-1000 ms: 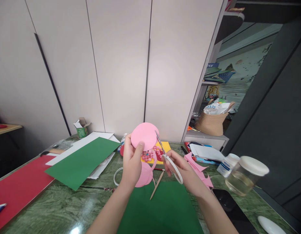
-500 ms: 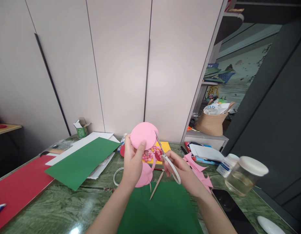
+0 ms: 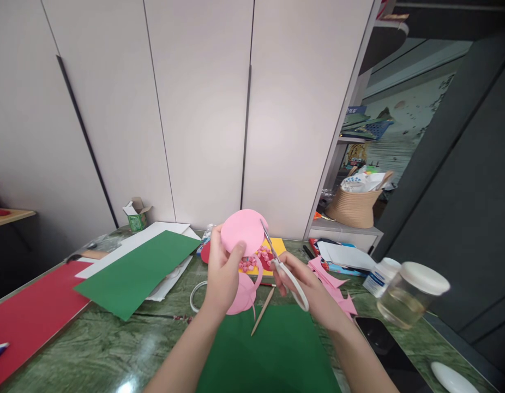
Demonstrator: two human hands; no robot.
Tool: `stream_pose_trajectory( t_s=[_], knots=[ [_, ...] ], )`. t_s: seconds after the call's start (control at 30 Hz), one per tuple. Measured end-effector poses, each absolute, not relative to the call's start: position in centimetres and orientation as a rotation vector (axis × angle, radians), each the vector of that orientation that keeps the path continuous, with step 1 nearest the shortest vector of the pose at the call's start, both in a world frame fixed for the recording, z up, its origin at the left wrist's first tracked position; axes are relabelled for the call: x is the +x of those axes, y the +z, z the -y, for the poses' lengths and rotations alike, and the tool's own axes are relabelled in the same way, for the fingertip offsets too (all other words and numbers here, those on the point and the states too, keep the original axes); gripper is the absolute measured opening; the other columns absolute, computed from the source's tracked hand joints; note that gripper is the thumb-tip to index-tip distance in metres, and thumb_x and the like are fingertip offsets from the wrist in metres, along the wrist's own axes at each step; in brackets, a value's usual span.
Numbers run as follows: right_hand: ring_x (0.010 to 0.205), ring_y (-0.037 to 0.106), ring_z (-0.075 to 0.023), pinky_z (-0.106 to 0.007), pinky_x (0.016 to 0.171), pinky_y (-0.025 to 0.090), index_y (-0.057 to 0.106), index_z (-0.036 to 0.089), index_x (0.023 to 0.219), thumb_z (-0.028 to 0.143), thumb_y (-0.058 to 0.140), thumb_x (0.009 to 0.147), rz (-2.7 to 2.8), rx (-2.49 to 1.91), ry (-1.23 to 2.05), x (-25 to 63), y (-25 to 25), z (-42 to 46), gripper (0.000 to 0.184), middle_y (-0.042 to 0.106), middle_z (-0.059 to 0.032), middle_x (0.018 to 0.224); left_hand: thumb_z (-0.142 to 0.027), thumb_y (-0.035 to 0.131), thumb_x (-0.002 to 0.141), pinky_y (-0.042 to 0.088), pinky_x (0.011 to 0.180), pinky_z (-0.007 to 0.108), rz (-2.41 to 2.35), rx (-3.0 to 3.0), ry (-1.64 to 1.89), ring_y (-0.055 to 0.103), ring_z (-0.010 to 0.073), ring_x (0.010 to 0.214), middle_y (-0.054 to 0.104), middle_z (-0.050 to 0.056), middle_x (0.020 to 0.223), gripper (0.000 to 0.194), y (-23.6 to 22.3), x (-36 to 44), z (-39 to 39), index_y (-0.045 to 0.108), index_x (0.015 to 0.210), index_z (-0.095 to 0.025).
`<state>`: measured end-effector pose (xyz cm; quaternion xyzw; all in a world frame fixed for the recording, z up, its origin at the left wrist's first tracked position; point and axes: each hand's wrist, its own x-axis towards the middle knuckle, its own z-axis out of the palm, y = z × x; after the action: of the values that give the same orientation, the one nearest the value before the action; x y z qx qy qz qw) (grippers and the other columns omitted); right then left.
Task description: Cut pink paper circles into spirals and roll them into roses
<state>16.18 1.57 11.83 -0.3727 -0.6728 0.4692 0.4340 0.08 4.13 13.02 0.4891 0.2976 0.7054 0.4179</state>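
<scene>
Between the thumb and fingers of my left hand (image 3: 223, 267) is a round piece of pink paper (image 3: 243, 232), held up above the table. My right hand (image 3: 295, 275) grips a pair of white-handled scissors (image 3: 291, 284), their metal blades at the right edge of the pink circle. A thin curling pink strip (image 3: 259, 273) hangs down below the circle. Under it on the table lies another round pink piece (image 3: 241, 297), partly hidden by my left hand. Small pink beads or balls (image 3: 248, 265) rest on yellow paper (image 3: 278, 246) behind my hands.
A green sheet (image 3: 269, 355) with a wooden pencil-like stick (image 3: 262, 312) lies in front. Pink scraps (image 3: 332, 284), a phone (image 3: 389, 355) and a lidded jar (image 3: 412, 295) are to the right. More green paper (image 3: 140, 270) and red paper (image 3: 35, 322) lie to the left.
The pink circle has tilted and shifted slightly right and down in my left hand. My right hand and the scissors have moved a little to the right.
</scene>
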Motion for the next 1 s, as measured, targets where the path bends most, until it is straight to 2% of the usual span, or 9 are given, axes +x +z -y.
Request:
stream_pose_trajectory(
  t_s=[0.13,0.37,0.6,1.0],
  knots=[
    [0.058,0.037,-0.0093,-0.023,0.055,0.030,0.042,0.020,0.081,0.046,0.050,0.086,1.679,-0.917,1.174,16.23,11.74,-1.62,0.027,0.042,0.0047,0.067,-0.026,0.054,0.079,0.046,0.068,0.023,-0.745,1.204,1.785,0.054,0.0138,0.084,0.056,0.002,0.099,0.027,12.85,0.07,-4.33,0.046,0.105,-0.022],
    [0.057,0.038,-0.0093,-0.023,0.054,0.030,0.042,0.021,0.080,0.045,0.050,0.086,1.668,-0.918,1.193,16.25,11.58,-1.65,0.026,0.043,0.0047,0.066,-0.027,0.054,0.079,0.046,0.078,0.027,-0.694,1.194,1.811,0.054,0.0151,0.089,0.056,0.004,0.100,0.028,12.55,-0.03,-4.73,0.047,0.105,-0.020],
    [0.058,0.040,-0.0090,-0.022,0.054,0.031,0.043,0.020,0.079,0.044,0.051,0.086,1.658,-0.955,1.206,16.10,11.74,-1.66,0.026,0.044,0.0049,0.066,-0.027,0.054,0.080,0.043,0.071,0.022,-0.732,1.199,1.830,0.051,0.0126,0.082,0.054,0.002,0.097,0.023,12.50,-0.09,-4.75,0.048,0.102,-0.021],
    [0.061,0.044,-0.0101,-0.023,0.058,0.036,0.044,0.021,0.080,0.046,0.052,0.085,1.660,-0.929,1.202,16.13,11.62,-1.75,0.027,0.048,0.0038,0.071,-0.024,0.051,0.079,0.043,0.073,0.025,-0.731,1.196,1.801,0.052,0.0150,0.085,0.056,0.002,0.097,0.026,12.61,-0.03,-4.61,0.049,0.105,-0.021]
  ],
)
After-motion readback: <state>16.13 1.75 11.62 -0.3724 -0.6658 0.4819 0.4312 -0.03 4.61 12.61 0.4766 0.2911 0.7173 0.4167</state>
